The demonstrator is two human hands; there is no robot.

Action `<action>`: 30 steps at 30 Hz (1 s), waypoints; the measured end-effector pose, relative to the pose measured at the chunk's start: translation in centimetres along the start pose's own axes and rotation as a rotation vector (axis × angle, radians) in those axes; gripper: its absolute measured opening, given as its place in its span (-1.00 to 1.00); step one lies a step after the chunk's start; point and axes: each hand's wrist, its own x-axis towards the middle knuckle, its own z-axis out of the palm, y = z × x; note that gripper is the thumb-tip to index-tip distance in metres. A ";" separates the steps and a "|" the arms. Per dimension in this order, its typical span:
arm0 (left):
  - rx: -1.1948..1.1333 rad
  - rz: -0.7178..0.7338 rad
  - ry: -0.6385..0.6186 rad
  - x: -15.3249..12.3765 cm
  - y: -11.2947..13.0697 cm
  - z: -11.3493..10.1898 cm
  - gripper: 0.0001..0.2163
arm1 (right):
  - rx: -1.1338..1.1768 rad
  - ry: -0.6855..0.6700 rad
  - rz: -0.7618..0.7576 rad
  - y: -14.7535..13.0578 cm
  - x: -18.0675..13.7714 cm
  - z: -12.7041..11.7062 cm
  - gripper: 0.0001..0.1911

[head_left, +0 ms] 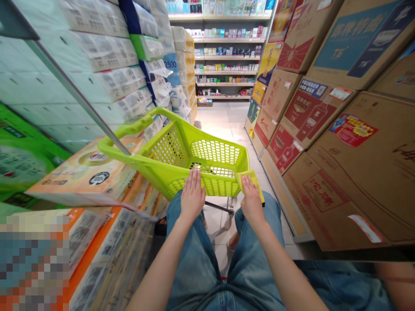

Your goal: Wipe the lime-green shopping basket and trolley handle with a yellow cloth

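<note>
A lime-green shopping cart [194, 170] with a perforated plastic basket stands sideways in front of my knees. Its basket shows only its lattice walls and floor. My left hand [193, 196] lies flat by the cart's near side, fingers stretched out with their tips at the rim, and holds nothing. At the basket's right-hand corner, my right hand [252, 198] holds a yellow cloth [241, 176] against the plastic. Part of the cloth hangs down past my fingers, with a small dark tag at its lower edge. My palm hides the rest of it.
Stacked brown and red cartons [350, 172] line the right side. Packs of tissue paper [119, 56] and orange-white boxes [94, 166] crowd the left. A metal pole [78, 95] slants over the cart handle. Stocked shelves [227, 58] close the aisle's far end.
</note>
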 end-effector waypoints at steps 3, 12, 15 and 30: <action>0.000 -0.005 0.000 0.0 0.0 0.1 -0.36 | -0.035 -0.032 -0.022 -3.1 0.9 0.5 -0.13; -0.010 -0.003 -0.032 -0.1 0.0 -0.4 -0.31 | 0.012 -0.211 -0.170 -12.9 4.8 3.2 -0.37; -0.002 -0.006 -0.033 -0.1 0.0 -0.5 -0.34 | 0.045 -0.208 -0.218 -12.2 4.5 3.0 -0.32; -0.001 0.002 -0.011 -0.1 0.0 -0.2 -0.35 | 0.068 -0.074 -0.074 1.9 0.5 -1.3 -0.08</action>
